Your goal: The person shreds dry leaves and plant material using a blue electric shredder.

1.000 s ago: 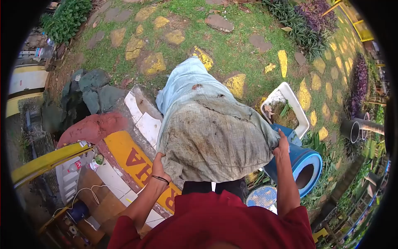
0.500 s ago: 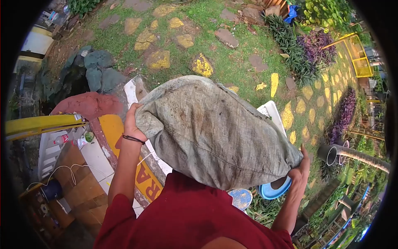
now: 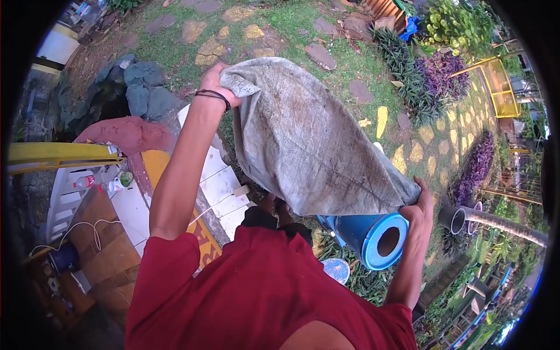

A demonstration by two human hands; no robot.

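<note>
A large grey, stained cloth [image 3: 315, 140] hangs stretched in the air between my two hands, its lower part sagging in folds. My left hand [image 3: 220, 87], with dark bands at the wrist, is closed on the upper left corner, where the fabric bunches up. At the lower right my right hand [image 3: 419, 204] grips the other corner with bent fingers. Just beneath that corner is a blue cylindrical container [image 3: 370, 236] with a round dark opening, partly covered by the cloth.
Stepping stones [image 3: 382, 119] lie in the grass ahead. Red and dark green rocks [image 3: 125, 134] and a yellow rail [image 3: 64, 153] are at the left, near a bottle [image 3: 87, 181] and a white cable. A pale pole [image 3: 507, 224] lies right.
My left hand has risen and moved forward with its corner, and the cloth has shifted upward. More of the blue container and the white tiles now shows. My right hand has moved slightly up.
</note>
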